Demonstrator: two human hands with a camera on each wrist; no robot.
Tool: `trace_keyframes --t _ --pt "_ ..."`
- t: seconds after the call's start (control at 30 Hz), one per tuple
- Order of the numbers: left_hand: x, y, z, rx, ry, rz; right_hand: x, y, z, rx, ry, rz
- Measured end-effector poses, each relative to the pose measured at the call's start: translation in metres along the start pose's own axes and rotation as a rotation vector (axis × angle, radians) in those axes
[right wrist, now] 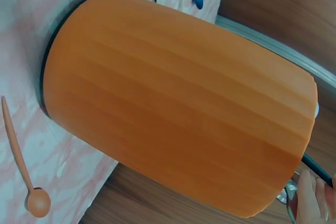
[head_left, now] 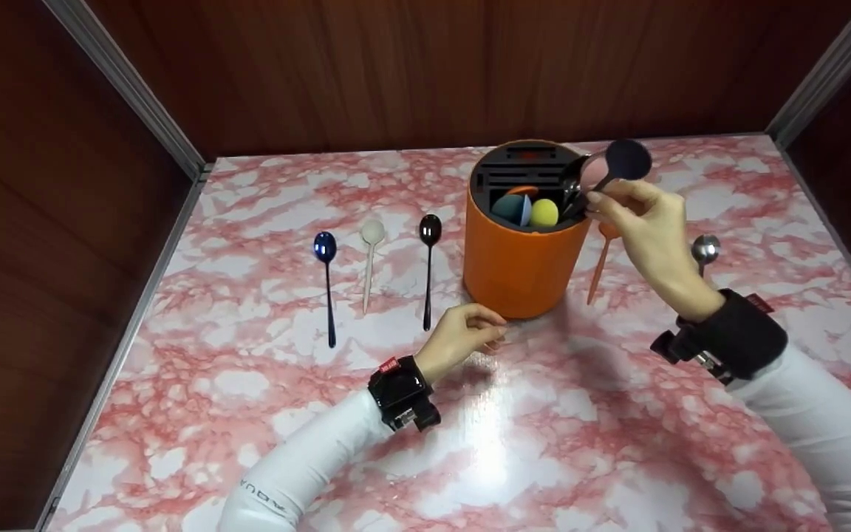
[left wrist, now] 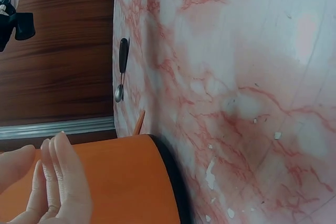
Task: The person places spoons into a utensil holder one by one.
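Orange spoon's (right wrist: 38,202) bowl: right-wrist only.

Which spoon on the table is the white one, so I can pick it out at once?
Start at the orange utensil holder on the pink marble table. To its left lie three spoons in a row. The white spoon is the middle one, between the blue spoon and the black spoon; it is pale and shortest.

Left hand (head_left: 461,334) low, forearm angled in from lower left, fingers loosely curled, holding nothing. Right hand (head_left: 647,225) raised, wrist bent, fingers (head_left: 606,198) pinched together. Both arms in white sleeves, black wrist straps.
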State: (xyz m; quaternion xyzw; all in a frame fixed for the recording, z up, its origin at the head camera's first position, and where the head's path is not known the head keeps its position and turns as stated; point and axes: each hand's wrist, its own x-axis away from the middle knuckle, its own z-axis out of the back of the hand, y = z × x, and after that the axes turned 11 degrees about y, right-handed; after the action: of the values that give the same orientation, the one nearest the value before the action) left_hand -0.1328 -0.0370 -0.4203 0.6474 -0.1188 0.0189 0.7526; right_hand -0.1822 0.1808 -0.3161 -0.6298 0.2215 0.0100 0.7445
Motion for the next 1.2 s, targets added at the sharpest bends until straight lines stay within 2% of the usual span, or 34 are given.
trace_keyframes --t 0.07,0.37,0.63,0.83,1.0,1.2 --pt "0.000 -0.001 0.001 0.003 0.002 0.003 0.000 0.003 0.001 0.040 0.006 -0.002" --pt "-0.001 -0.006 0.003 0.026 0.011 0.019 0.001 0.016 0.012 0.047 0.028 -0.057" --pt "-0.002 -0.008 0.008 0.022 0.022 0.001 0.007 0.028 0.020 -0.090 -0.004 -0.101" --pt "-0.004 -0.009 0.012 0.044 0.037 0.022 0.012 0.037 0.025 -0.123 -0.031 -0.126" --pt "-0.006 -0.010 0.015 0.055 0.057 0.041 0.016 0.044 0.029 -0.107 -0.065 -0.139" --pt "-0.008 -0.012 0.018 0.055 0.081 0.056 0.019 0.051 0.030 0.024 -0.074 -0.119"
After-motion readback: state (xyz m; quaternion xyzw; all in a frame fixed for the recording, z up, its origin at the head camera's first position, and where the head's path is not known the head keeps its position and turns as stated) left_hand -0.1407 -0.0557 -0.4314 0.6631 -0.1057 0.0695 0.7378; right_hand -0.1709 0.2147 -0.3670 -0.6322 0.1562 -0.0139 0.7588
